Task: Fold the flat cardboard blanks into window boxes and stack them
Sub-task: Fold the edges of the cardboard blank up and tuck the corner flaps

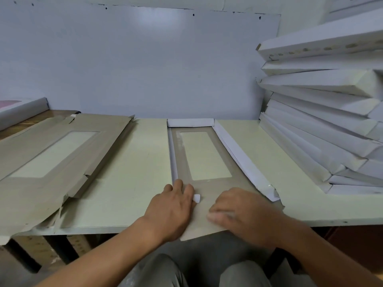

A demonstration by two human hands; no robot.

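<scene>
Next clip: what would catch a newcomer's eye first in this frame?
Most likely both hands, left hand and right hand, pressing flat on the near end of a half-folded window blank at the table's centre, its white side flaps already raised. Next, the leaning stack of finished white boxes piled high on the right, and the pile of flat brown blanks on the left.

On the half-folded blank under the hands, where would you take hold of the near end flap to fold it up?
Grip the near end flap of the blank along its front edge, coming from below at the table edge. It overhangs the table there, so fingers can likely slip under. The left hand and right hand already rest on it.
</scene>
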